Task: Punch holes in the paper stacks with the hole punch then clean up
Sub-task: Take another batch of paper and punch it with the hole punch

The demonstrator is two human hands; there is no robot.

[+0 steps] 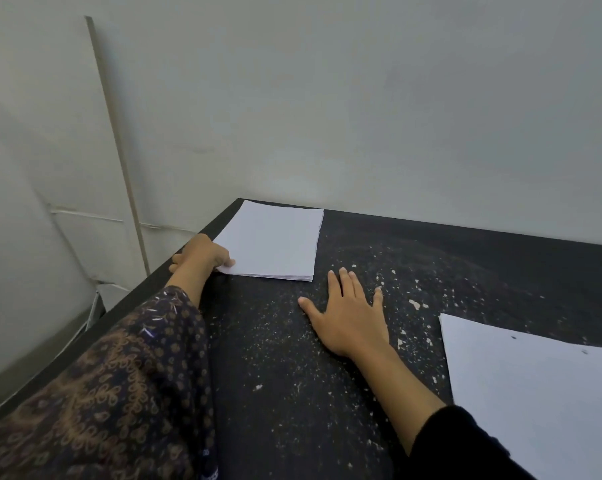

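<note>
A stack of white paper lies at the far left corner of the black table. My left hand grips the stack's near left corner, thumb under and fingers curled on the edge. My right hand rests flat on the tabletop, fingers spread, just to the right of and nearer than the stack, holding nothing. A second white paper sheet or stack lies at the right, with two small punched holes near its far edge. No hole punch is in view.
Small white paper bits and specks are scattered over the black tabletop. A thin wooden stick leans against the white wall left of the table. The table's left edge drops off beside my left sleeve.
</note>
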